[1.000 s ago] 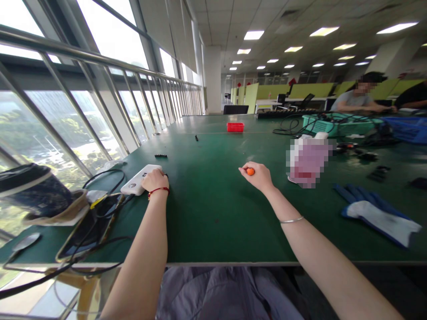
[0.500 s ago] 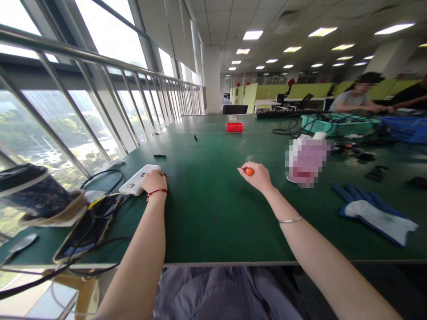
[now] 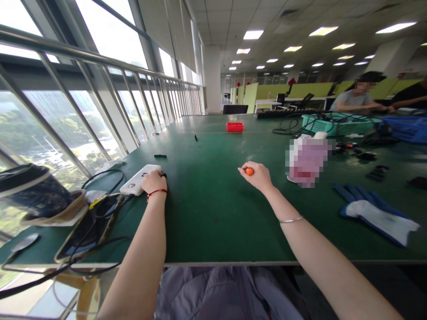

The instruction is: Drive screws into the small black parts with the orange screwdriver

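My left hand (image 3: 154, 181) rests closed on the near end of a white power bank (image 3: 139, 180) lying on the green table (image 3: 213, 209); a red cord bracelet circles that wrist. My right hand (image 3: 259, 176) is curled into a loose fist around a small tool with an orange end (image 3: 249, 171), which pokes out between thumb and fingers. A thin silver bangle sits on the right forearm. Both hands rest on the tabletop, roughly a forearm's length apart.
Left: a phone (image 3: 87, 226) with black cables, a dark bag (image 3: 31, 191). Right: blue-and-white gloves (image 3: 375, 213), a blurred pink object (image 3: 308, 162), black parts, a teal basket (image 3: 333, 122) of cables. A red bin (image 3: 235, 127) stands far back. Two other people sit at the far right.
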`<state>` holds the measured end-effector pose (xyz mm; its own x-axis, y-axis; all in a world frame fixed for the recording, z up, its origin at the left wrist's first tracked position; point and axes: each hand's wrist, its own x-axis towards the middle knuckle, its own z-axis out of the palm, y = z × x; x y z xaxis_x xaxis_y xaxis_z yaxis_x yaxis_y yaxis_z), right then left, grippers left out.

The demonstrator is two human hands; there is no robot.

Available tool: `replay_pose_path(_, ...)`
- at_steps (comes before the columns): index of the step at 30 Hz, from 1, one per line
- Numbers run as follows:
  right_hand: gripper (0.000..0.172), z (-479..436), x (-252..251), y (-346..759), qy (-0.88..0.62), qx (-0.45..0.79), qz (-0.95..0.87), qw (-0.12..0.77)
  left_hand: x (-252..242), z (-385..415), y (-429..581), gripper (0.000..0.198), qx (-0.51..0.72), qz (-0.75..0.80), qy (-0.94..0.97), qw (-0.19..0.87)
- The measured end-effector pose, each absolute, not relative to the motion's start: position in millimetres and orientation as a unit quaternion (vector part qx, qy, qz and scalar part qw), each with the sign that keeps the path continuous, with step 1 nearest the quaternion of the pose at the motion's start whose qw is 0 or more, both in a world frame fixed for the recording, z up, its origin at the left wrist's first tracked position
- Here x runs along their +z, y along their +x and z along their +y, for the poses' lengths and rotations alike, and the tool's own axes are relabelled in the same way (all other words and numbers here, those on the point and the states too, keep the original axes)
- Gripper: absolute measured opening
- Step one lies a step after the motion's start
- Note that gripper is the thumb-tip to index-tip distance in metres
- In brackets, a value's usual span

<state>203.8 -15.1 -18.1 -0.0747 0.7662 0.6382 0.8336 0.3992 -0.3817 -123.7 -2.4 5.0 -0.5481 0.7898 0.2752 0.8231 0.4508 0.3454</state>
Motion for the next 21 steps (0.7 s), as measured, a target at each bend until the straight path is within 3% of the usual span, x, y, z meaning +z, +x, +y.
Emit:
replay_pose_path(9, 0.023, -17.2, -14.3, 203.3, -0.557, -0.036, -0.717, 0.417, 2.9, 4.8, -109.8, 0.03, -0.178, -0.823, -0.536, 0.061)
replay_pose_path(17, 0.007, -26.5, 9.3, 197.2, -0.5, -0.002, -0.634, 0.59, -12.2, 5.6, -25.8, 0.017, -0.188, -0.499, -0.846, -0.014)
replay_pose_path(21, 0.014, -29.1, 16.8, 199.1, -0.488, 0.019, -0.602, 0.632, -21.3, 1.4, 1.3, 0.013, -0.22, -0.414, -0.882, -0.055)
